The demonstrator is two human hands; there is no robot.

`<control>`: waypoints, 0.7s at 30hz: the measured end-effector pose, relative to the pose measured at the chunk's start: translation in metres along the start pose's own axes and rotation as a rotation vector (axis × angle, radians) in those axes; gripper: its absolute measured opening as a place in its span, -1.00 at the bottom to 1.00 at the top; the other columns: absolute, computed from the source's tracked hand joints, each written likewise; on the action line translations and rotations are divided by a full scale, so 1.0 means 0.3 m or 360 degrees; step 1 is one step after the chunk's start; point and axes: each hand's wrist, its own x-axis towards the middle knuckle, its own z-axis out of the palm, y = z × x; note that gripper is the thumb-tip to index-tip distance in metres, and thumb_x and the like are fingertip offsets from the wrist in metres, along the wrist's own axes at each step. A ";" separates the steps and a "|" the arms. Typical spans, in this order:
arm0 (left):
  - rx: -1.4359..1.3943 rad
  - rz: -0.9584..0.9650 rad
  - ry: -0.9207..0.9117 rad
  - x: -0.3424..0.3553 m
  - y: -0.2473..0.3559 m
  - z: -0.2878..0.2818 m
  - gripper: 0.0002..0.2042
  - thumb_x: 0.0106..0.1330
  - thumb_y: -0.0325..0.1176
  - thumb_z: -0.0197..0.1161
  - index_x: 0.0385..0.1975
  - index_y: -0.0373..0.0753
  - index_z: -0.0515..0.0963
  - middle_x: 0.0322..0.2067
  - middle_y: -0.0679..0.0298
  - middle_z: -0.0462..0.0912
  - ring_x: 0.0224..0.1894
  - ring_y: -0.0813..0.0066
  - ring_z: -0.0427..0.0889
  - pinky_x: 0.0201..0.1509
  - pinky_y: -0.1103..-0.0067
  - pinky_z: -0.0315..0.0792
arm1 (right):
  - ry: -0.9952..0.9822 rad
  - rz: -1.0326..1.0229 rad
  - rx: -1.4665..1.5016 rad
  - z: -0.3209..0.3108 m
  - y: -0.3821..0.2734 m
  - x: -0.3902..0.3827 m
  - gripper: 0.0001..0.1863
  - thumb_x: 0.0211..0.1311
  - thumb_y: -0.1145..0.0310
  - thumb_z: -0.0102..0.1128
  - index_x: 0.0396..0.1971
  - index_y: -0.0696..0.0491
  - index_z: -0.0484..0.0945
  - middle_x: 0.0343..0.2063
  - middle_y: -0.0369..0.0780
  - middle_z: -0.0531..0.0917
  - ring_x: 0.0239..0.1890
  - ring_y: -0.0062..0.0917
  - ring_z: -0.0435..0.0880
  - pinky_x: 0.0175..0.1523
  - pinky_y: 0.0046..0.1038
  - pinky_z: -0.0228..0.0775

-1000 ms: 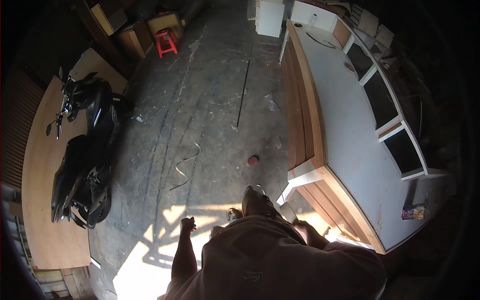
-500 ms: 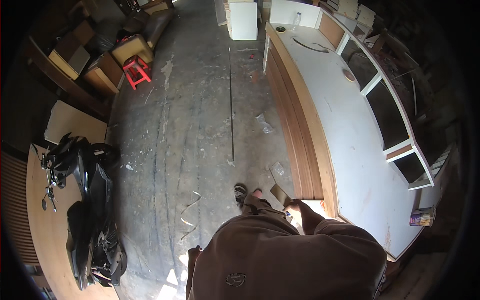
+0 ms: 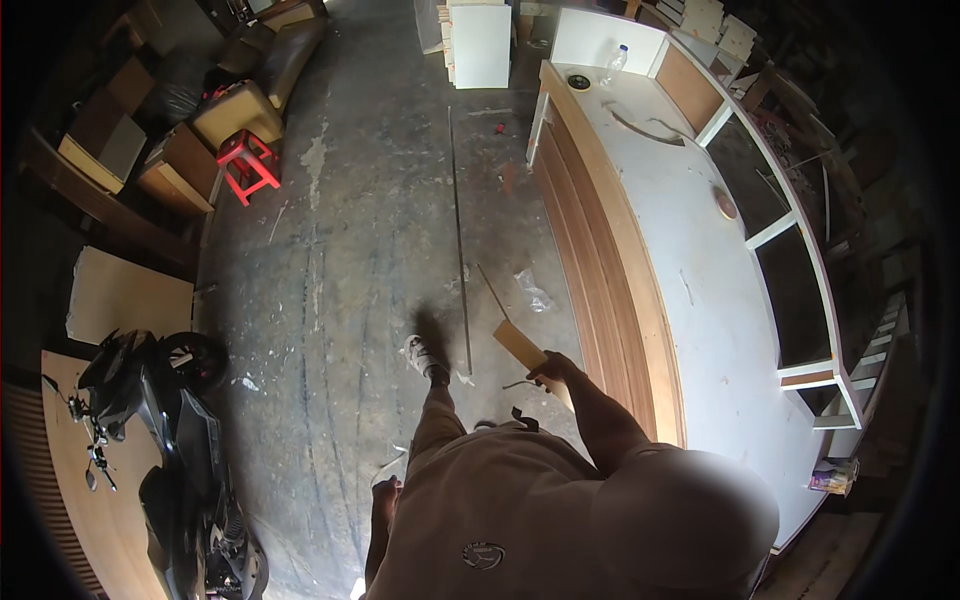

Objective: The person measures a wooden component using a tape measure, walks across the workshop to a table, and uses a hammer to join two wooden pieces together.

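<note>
My right hand is closed around a flat, light-brown wooden board, held in front of my body and tilted toward the far left. Past the board's far end sticks out a thin dark strip; whether my hand grips it too is unclear. Down at my left side hangs my left hand, its fingers mostly out of sight. A thin, curled strip lies on the floor close to it.
To my right runs a long white-topped counter with wooden side panels. A black motorcycle stands at left, a red stool farther off. On the concrete floor lie a long dark rod and crumpled clear plastic.
I have stepped forward, one foot now ahead. My right hand has come away from the counter's near end, carrying the board forward and left over the floor.
</note>
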 end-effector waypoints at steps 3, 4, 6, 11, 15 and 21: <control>0.0090 0.0132 -0.0014 -0.072 0.402 -0.070 -0.64 0.44 -0.10 0.07 -0.13 -0.33 0.56 -0.43 0.06 0.70 -0.52 0.30 0.67 -0.40 0.37 0.54 | -0.0090 0.0265 0.0047 -0.026 0.045 0.144 -0.42 -0.05 0.28 0.55 -0.02 0.08 0.49 -0.47 -0.13 0.68 -0.51 -0.33 0.67 -0.45 -0.23 0.57; 0.0194 0.0266 -0.0068 -0.044 0.514 -0.123 -0.64 0.44 -0.10 0.07 -0.14 -0.32 0.56 -0.44 0.06 0.69 -0.53 0.29 0.66 -0.41 0.36 0.53 | -0.0023 0.0273 0.0039 -0.022 0.059 0.157 -0.44 -0.06 0.28 0.56 -0.05 0.09 0.51 -0.46 -0.13 0.68 -0.50 -0.32 0.68 -0.44 -0.21 0.58; 0.0449 0.0633 -0.0192 0.064 0.643 -0.260 -0.64 0.43 -0.08 0.07 -0.17 -0.32 0.54 -0.45 0.05 0.68 -0.57 0.25 0.65 -0.45 0.33 0.52 | 0.0068 0.0350 -0.0097 -0.001 -0.047 0.152 -0.38 -0.12 0.29 0.59 0.01 0.09 0.54 -0.30 -0.07 0.69 -0.28 -0.27 0.68 -0.19 -0.18 0.56; 0.0179 0.0012 0.0042 0.445 1.249 -0.334 -0.70 0.39 -0.14 0.08 -0.39 -0.28 0.46 -0.65 0.14 0.50 -0.75 0.28 0.46 -0.73 0.42 0.25 | 0.0290 0.0612 0.0011 -0.059 -0.157 0.128 -0.31 -0.21 0.22 0.59 0.05 0.03 0.61 -0.12 -0.12 0.71 -0.02 -0.32 0.64 0.13 -0.28 0.44; 0.0139 0.0311 -0.0008 0.631 1.739 -0.336 -0.72 0.36 -0.18 0.15 -0.43 -0.29 0.47 -0.65 0.14 0.51 -0.76 0.35 0.47 -0.74 0.48 0.32 | 0.0409 0.0583 0.0128 -0.074 -0.318 0.226 -0.36 -0.24 0.18 0.57 -0.02 0.00 0.66 -0.17 -0.18 0.74 -0.08 -0.35 0.66 0.10 -0.33 0.43; 0.0238 0.0754 -0.0229 0.659 2.380 -0.117 -0.70 0.38 -0.18 0.22 -0.39 -0.36 0.50 -0.61 0.10 0.58 -0.69 0.37 0.55 -0.64 0.48 0.48 | 0.0477 0.0555 0.0074 -0.132 -0.561 0.533 -0.54 -0.08 0.28 0.35 -0.06 0.00 0.67 -0.24 -0.16 0.74 -0.15 -0.37 0.68 0.03 -0.27 0.47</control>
